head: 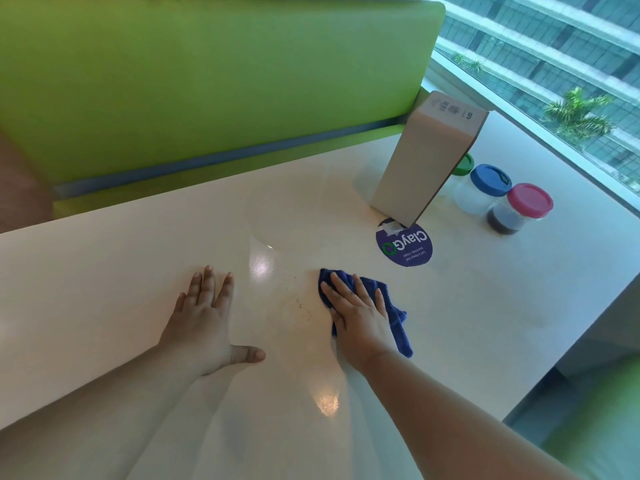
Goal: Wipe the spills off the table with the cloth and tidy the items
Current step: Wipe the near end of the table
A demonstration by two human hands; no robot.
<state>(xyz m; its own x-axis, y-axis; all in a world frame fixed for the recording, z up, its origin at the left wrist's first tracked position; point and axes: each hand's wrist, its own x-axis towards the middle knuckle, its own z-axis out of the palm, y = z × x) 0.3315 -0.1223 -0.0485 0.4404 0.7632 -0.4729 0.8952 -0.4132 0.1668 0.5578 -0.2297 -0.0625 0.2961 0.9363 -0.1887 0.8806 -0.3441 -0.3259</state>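
My right hand [360, 323] presses flat, unclenched, on the cloth [391, 308], its long axis running far-left to near-right; left hand [204, 323] lies splayed on the surface [104, 271].

One head-worn wide-angle view looks forward and steeply down, close over the table [138, 271].

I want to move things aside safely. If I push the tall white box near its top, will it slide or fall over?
The white box looks tall on a narrow base, so a high push would probably tip it. The table looks glossy, so a low push may slide it instead.
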